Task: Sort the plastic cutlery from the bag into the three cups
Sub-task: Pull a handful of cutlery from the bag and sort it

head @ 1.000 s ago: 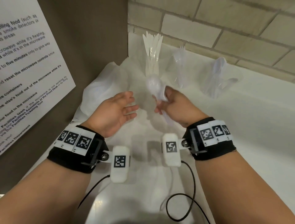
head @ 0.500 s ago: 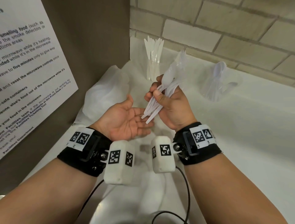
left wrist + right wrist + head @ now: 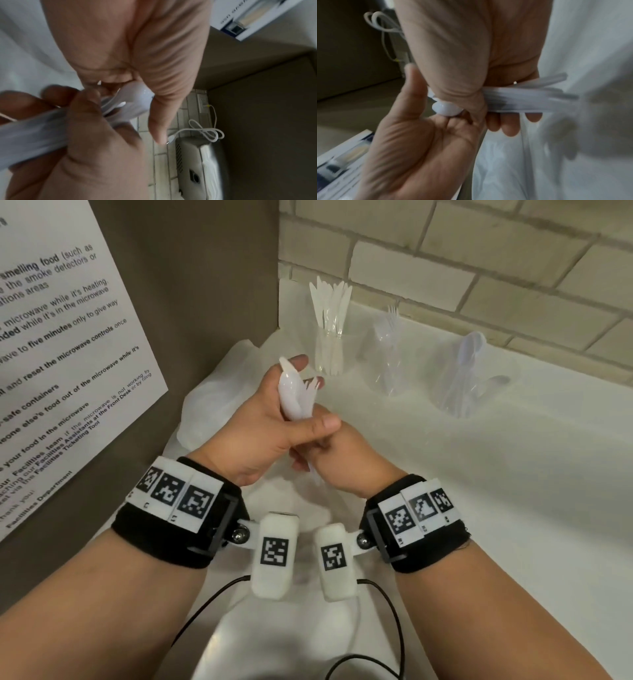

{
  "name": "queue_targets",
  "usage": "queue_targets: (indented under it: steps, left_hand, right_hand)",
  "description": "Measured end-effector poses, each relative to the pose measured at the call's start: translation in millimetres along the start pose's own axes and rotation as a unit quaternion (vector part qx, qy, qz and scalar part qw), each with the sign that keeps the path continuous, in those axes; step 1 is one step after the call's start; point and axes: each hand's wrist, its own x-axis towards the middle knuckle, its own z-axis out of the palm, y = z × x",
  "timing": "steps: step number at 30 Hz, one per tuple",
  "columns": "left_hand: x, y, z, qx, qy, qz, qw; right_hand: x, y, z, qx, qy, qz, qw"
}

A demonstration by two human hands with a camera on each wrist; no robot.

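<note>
Head view: cutlery bundle (image 3: 297, 400) gripped between both hands.

White counter (image 3: 513, 508) filling the frame's right and centre. Along the top edge, three clear cups: knives (image 3: 330, 350) upper centre, forks (image 3: 387, 361) beside, spoons (image 3: 466, 378) upper right. Crumpled white bag (image 3: 219, 392) centre-left.

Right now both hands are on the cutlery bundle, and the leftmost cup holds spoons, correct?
Not quite. The head view shows the leftmost cup holding knives; the spoons are in the rightmost cup. The left hand and right hand do both grip the cutlery bundle.
</note>
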Motion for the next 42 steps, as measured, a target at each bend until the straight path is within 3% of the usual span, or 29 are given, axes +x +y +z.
queue_targets:
  steps: [4, 11, 17, 21, 26, 32, 39, 42]
  left_hand:
    - [4, -3, 4, -0.002, 0.073, 0.041, 0.996]
    - [0, 1, -8, -0.194, 0.018, 0.04, 0.98]
    - [-2, -3, 4, -0.13, 0.032, -0.035, 0.99]
    - [1, -5, 1, -0.113, 0.038, -0.064, 0.991]
    - [2, -5, -8, -0.186, 0.067, -0.065, 0.978]
    - [-2, -8, -5, -0.145, 0.06, -0.074, 0.985]
    - [-3, -7, 0, -0.092, 0.012, -0.1, 0.991]
    - [-3, -7, -1, -0.088, 0.012, -0.107, 0.99]
  right_hand:
    - [-2, -5, 1, -0.052, -0.004, -0.012, 0.999]
    - [-19, -2, -2, 0.059, -0.042, 0.087, 0.994]
    - [-10, -3, 5, -0.034, 0.004, 0.062, 0.997]
    - [-7, -3, 6, -0.095, 0.0, 0.037, 0.995]
    - [-8, 2, -11, -0.08, 0.015, 0.072, 0.994]
    - [2, -16, -36, 0.004, 0.157, 0.041, 0.987]
    - [7, -23, -34, 0.22, 0.088, 0.067, 0.969]
    - [7, -22, -36, 0.274, 0.101, 0.06, 0.954]
